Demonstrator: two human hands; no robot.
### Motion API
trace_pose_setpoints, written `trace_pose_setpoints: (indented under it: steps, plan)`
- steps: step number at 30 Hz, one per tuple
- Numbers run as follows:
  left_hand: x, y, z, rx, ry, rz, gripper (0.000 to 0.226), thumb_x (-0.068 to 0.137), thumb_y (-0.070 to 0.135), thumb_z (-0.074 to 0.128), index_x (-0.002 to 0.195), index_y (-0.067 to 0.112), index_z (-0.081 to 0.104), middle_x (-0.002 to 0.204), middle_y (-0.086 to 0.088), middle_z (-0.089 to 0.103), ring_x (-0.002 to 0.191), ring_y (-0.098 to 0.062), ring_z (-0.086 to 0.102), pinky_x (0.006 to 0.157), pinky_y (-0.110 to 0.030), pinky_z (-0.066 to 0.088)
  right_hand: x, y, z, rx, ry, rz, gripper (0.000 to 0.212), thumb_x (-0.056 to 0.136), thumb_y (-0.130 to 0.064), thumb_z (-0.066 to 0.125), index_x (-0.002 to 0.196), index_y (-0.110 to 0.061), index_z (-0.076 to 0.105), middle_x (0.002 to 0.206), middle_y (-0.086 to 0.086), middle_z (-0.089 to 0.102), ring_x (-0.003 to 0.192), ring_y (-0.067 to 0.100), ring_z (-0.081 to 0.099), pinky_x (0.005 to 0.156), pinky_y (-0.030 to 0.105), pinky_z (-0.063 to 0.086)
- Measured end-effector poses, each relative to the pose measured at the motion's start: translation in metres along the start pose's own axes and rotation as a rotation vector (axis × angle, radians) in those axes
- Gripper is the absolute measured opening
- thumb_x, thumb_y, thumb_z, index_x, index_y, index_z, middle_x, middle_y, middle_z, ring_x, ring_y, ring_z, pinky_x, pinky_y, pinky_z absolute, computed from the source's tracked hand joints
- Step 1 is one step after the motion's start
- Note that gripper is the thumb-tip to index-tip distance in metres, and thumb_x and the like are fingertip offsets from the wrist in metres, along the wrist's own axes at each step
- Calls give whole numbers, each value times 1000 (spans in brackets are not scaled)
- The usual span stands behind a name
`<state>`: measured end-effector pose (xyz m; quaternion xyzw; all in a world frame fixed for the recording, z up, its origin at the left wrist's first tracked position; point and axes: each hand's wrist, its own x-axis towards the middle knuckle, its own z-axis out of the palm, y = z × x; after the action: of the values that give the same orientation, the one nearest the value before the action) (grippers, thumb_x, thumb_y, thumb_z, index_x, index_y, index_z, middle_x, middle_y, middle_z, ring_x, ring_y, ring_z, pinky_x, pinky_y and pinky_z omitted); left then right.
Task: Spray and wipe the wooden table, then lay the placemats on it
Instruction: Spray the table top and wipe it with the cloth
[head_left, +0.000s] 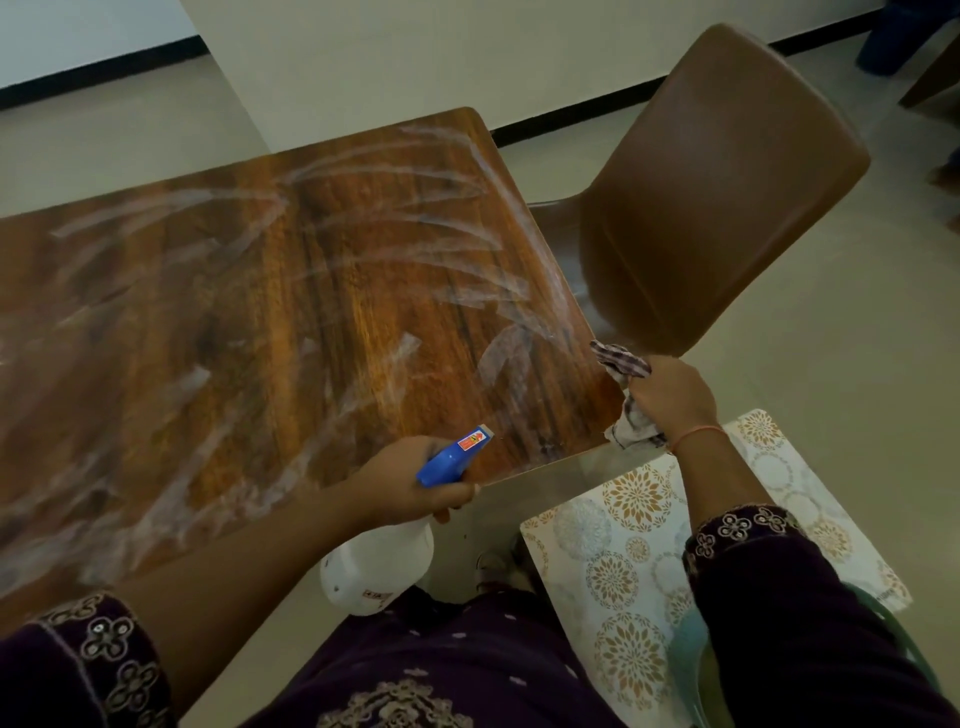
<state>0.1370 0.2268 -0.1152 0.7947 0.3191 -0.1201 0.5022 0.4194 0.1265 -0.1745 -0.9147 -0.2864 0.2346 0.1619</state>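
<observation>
The wooden table (249, 312) fills the left and middle of the view, its top covered with whitish wet streaks. My left hand (415, 480) grips a spray bottle (376, 569) with a blue trigger head and white body at the table's near edge. My right hand (670, 397) clutches a checked cloth (623, 364) at the table's near right corner. Patterned placemats (623, 571) with gold and grey flower circles lie below the table to the right, partly hidden by my right arm.
A brown plastic chair (727, 182) stands right against the table's right side. A green chair rim (691, 654) shows under the placemats at lower right. Pale floor surrounds the table, with a white wall and dark skirting behind.
</observation>
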Motion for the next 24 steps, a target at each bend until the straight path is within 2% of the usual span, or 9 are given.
trace_pose_setpoints:
  steps: [4, 7, 10, 13, 15, 19, 21, 24]
  plan:
    - [-10, -4, -5, -62, 5, -30, 21, 86, 16, 65, 91, -2, 56, 91, -23, 67, 62, -13, 66, 62, -23, 56, -4, -20, 10, -151, 112, -2, 24, 95, -22, 51, 114, -11, 62, 110, 15, 64, 100, 33, 59, 79, 36, 47]
    - [-21, -8, -8, -90, 27, -35, 19, 86, 14, 64, 90, -2, 56, 91, -25, 66, 61, -14, 65, 62, -24, 56, -11, -38, 26, -212, 61, -3, 24, 94, -21, 51, 114, -12, 61, 110, 13, 65, 99, 32, 62, 78, 36, 49]
    - [-32, -14, -14, -113, 55, -34, 10, 87, 12, 64, 82, 8, 56, 90, -21, 68, 57, -6, 64, 60, -19, 54, -12, -45, 35, -168, -34, 3, 23, 95, -24, 52, 108, -9, 64, 104, 15, 66, 91, 31, 61, 73, 33, 44]
    - [-38, -20, -18, -122, 62, -38, 10, 87, 11, 63, 81, 14, 55, 87, -16, 68, 58, -4, 65, 62, -22, 55, -11, -40, 19, 13, -67, 22, 26, 93, -23, 52, 108, -6, 65, 105, 19, 66, 94, 34, 59, 78, 35, 42]
    - [-41, -23, -21, -131, 64, -41, 12, 87, 9, 62, 80, 14, 54, 81, -12, 65, 59, -5, 64, 62, -25, 56, -10, -36, 4, 51, -16, 22, 25, 92, -18, 51, 109, -7, 66, 103, 20, 65, 93, 35, 58, 77, 35, 40]
    - [-43, -25, -25, -153, 96, -45, 17, 87, 8, 63, 75, 15, 53, 63, 4, 60, 55, -6, 63, 58, -21, 53, -4, -29, -10, -117, 224, 14, 23, 94, -18, 49, 109, -13, 66, 92, 15, 65, 77, 29, 52, 68, 33, 37]
    - [-41, -23, -25, -159, 110, -38, 19, 87, 6, 63, 73, 14, 53, 60, 4, 57, 53, -5, 61, 56, -15, 50, -2, -27, -1, -150, 270, 5, 22, 95, -16, 48, 109, -10, 63, 96, 17, 66, 82, 32, 57, 67, 32, 38]
    - [-39, -20, -25, -155, 112, -35, 17, 87, 6, 62, 75, 13, 53, 62, 3, 55, 52, -2, 59, 54, -11, 47, -14, -32, 38, -206, 94, 19, 24, 94, -13, 46, 113, -3, 57, 114, 23, 61, 103, 37, 57, 75, 36, 45]
